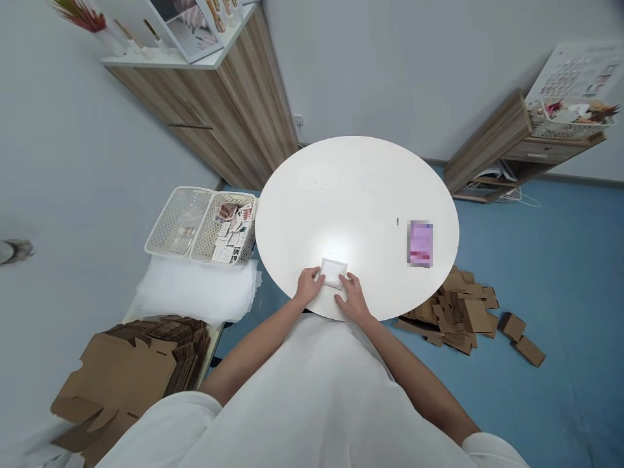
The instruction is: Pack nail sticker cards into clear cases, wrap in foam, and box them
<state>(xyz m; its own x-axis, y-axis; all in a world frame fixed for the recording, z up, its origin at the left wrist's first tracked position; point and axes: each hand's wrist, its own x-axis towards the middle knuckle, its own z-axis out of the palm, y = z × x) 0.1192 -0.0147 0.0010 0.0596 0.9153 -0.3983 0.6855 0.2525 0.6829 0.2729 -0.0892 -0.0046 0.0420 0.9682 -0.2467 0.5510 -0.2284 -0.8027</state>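
Note:
A small, flat white packet (334, 272), apparently wrapped in soft white sheet, lies near the front edge of the round white table (351, 175). My left hand (309, 285) grips its left edge, thumb and fingers closed on it. From the other side, my right hand (353, 298) holds the right edge with bent fingers, its thumb near the lower right corner. What is inside the packet is hidden. To the right on the table lies a pinkish-purple rectangular item (420, 244), blurred into blocks.
Left of the table stand white baskets, one with cards and small packs (229, 237), a stack of white sheets (195, 286) and flattened brown cardboard boxes (121, 370). Folded small boxes (458, 312) are piled on the floor at right. A wooden cabinet (234, 104) stands behind.

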